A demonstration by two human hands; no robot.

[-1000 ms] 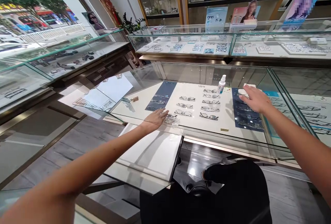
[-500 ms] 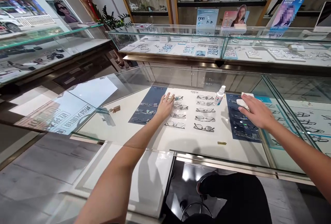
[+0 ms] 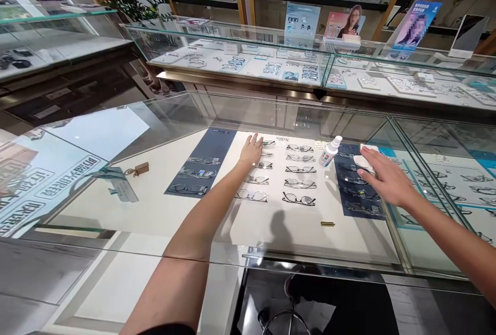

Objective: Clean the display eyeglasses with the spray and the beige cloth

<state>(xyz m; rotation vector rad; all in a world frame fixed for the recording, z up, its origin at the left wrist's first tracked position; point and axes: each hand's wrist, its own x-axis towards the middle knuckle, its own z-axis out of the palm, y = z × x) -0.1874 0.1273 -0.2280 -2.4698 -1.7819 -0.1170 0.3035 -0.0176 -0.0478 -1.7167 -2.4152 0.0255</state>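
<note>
My left hand point(image 3: 251, 150) lies palm down with fingers stretched out on the glass top of the display case, over rows of eyeglasses point(image 3: 300, 184), and holds nothing. Farther right, my right hand point(image 3: 387, 177) presses a folded white cloth point(image 3: 364, 158) against the glass. The cloth pokes out past the fingertips and thumb. To the left of that hand, a small white spray bottle point(image 3: 329, 152) stands on the glass. Beneath the right hand, inside the case, a dark blue display mat point(image 3: 364, 210) carries more eyeglasses.
Another dark blue mat point(image 3: 211, 157) with eyeglasses lies on the left inside the case. A tag point(image 3: 123, 188) and a small brown block-shaped keyring point(image 3: 140, 169) are farther left. A glass display counter point(image 3: 248, 35) runs across the back. A stool point(image 3: 289, 319) stands below the near edge.
The view has shifted, with the case's near edge now lower in the picture. The left hand stays flat, and the right hand keeps the cloth on the glass with little visible movement.
</note>
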